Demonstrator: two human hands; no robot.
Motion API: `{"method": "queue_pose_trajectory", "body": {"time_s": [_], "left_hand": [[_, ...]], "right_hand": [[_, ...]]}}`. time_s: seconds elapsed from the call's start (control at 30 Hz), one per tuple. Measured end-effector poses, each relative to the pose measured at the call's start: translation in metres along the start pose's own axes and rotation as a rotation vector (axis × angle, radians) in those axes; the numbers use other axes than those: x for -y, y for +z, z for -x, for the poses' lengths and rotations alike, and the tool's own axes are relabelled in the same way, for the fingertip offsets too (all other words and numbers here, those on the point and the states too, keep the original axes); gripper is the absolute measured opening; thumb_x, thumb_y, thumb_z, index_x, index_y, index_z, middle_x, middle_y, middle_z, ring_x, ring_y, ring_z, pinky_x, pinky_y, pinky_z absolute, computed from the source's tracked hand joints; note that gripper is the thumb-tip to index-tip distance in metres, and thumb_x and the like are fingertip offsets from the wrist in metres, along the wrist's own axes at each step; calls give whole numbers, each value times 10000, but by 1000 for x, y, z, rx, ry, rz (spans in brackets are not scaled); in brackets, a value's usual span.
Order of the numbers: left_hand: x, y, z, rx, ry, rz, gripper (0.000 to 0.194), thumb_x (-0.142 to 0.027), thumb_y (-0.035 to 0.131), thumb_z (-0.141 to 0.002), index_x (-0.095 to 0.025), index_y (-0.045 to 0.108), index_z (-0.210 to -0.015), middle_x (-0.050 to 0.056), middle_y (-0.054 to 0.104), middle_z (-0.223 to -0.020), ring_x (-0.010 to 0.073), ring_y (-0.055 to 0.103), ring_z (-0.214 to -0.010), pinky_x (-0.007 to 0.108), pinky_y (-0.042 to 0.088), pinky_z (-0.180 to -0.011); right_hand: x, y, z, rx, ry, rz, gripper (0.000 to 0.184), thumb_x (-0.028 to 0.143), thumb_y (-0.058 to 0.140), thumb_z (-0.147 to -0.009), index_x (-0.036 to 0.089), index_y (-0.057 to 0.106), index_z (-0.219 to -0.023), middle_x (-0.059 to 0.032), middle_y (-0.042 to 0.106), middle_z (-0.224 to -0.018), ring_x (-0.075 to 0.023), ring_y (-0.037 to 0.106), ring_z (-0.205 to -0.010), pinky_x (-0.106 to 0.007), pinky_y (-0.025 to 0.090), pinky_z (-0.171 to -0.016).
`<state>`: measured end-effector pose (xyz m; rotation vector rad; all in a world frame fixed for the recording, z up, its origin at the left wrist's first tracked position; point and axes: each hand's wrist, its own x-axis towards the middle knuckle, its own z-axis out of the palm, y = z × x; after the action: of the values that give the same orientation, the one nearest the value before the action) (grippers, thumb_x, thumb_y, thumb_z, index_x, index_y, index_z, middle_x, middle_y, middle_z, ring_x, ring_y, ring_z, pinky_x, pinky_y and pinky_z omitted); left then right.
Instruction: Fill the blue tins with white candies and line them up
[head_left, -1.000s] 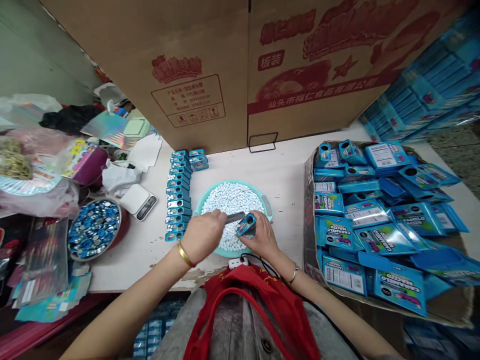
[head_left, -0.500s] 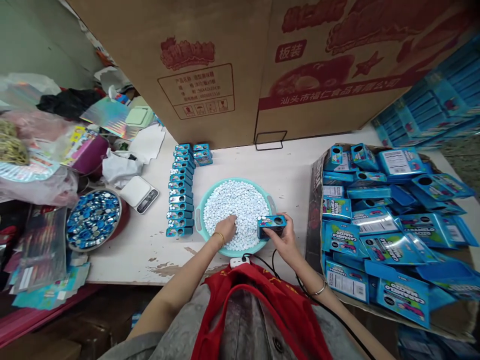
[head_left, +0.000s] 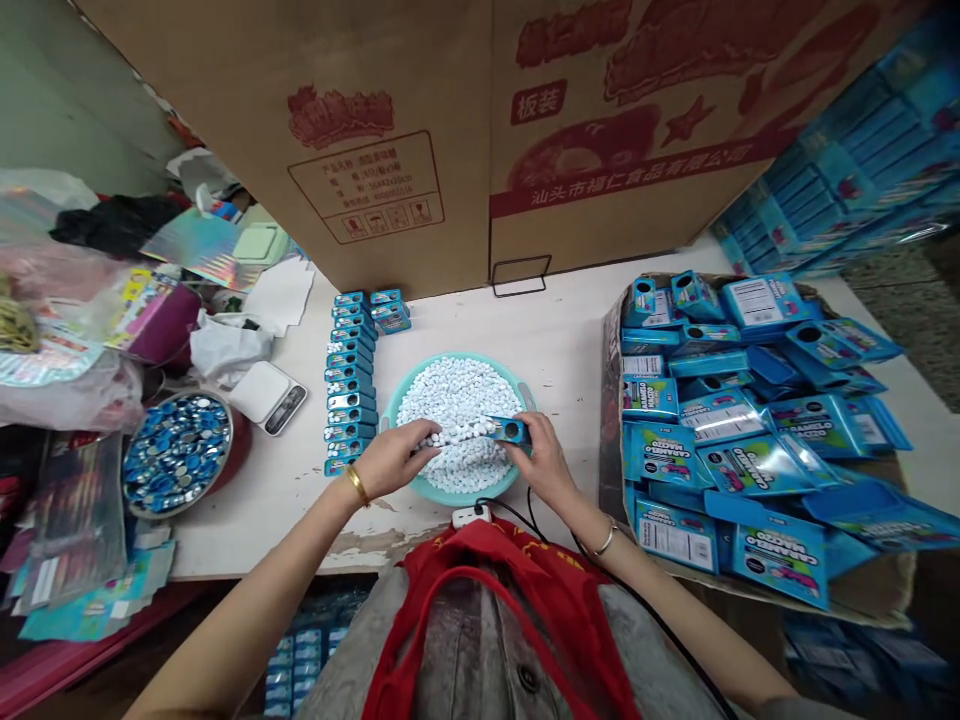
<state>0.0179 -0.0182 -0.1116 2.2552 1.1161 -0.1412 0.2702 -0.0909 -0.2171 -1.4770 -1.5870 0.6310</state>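
Observation:
My right hand (head_left: 544,458) grips a small blue candy box (head_left: 512,430) by its right end, thumb below and fingers behind. The box tilts down to the left, its far end among the white candies (head_left: 457,385), and a round dark hole shows on its face. My left hand (head_left: 394,458) is at the left side of the turquoise basin (head_left: 401,385). Its thumb and fingers are curved but apart, and a few white candies show at the fingertips. A low ridge of candies lies between the two hands.
Left of the basin stands a row of blue boxes (head_left: 349,385), some showing white candies. A kitchen scale (head_left: 266,395) and a bowl (head_left: 238,450) of shiny blue-silver pieces lie farther left. At right, a carton (head_left: 611,400) holds many blue boxes. A large cardboard box (head_left: 420,265) rises behind.
My left hand has pulled back out of the candies to the left. My right hand has brought the box left over the basin and tipped it into the candies. The view has shifted slightly.

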Motion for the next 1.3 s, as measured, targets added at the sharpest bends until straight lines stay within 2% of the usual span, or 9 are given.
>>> {"method": "queue_pose_trajectory", "body": {"time_s": [0.2,0.43,0.5,0.6,0.77,0.87,0.97,1.1,1.3], "left_hand": [[-57,-39,-14,225,-94,-344,232,-261,484,-929,-171,551,-1131,111,667,-1109,260,659,-982,353,506,-793],[-102,-48,-13,248,-111,-484,247,-84,372,-921,-147,572,-1050,116,655,-934,248,677,-886,338,508,-722],[-92,-49,-8,207,-126,-458,218,-123,392,-933,-157,580,-1038,110,650,-958,238,669,-900,327,507,-732],[-51,-39,-4,118,-211,-405,206,-220,430,-947,-176,570,-1090,107,645,-1054,234,654,-937,327,509,-757],[19,34,-23,183,-370,-201,197,-183,457,-915,-147,582,-1062,134,650,-1089,252,640,-1007,354,498,-823],[20,88,-49,169,-339,-79,221,-212,439,-937,-164,578,-1101,122,657,-1110,240,646,-1018,341,499,-839],[8,121,-70,101,-286,3,280,-214,417,-951,-193,533,-1204,110,622,-1234,227,620,-1100,330,487,-896],[13,122,-64,51,-245,90,288,-258,454,-949,-209,527,-1223,82,633,-1232,206,612,-1113,317,474,-941],[27,68,-15,-59,-106,256,278,-320,500,-929,-185,551,-1166,76,673,-1083,183,639,-982,310,494,-881]], "right_hand": [[8,17,-2,73,-167,123,281,168,512,-871,212,498,-1147,-102,587,-1038,-272,541,-972,-422,485,-836],[9,24,3,65,-171,136,281,165,503,-865,215,502,-1141,-98,595,-1012,-271,541,-953,-420,485,-828],[7,23,3,55,-152,133,267,175,506,-870,220,505,-1133,-96,593,-1011,-273,544,-955,-425,485,-832],[2,17,3,30,-90,115,249,203,516,-877,230,509,-1124,-90,585,-999,-273,548,-942,-433,487,-832],[-4,1,3,-54,-11,62,267,313,583,-883,226,496,-1120,-88,571,-1015,-265,553,-964,-437,491,-860],[-5,-7,3,-95,54,41,308,380,615,-878,217,496,-1109,-80,570,-1006,-249,563,-951,-417,498,-854],[-5,-12,3,-122,129,21,363,435,630,-865,211,499,-1119,-78,584,-1018,-240,583,-945,-412,501,-865],[-8,-15,5,-133,193,-7,405,459,635,-858,207,500,-1145,-80,605,-1038,-237,608,-948,-397,515,-845],[-13,-12,4,-121,160,23,396,452,626,-864,210,498,-1150,-87,612,-1035,-247,613,-954,-405,521,-846]]}}
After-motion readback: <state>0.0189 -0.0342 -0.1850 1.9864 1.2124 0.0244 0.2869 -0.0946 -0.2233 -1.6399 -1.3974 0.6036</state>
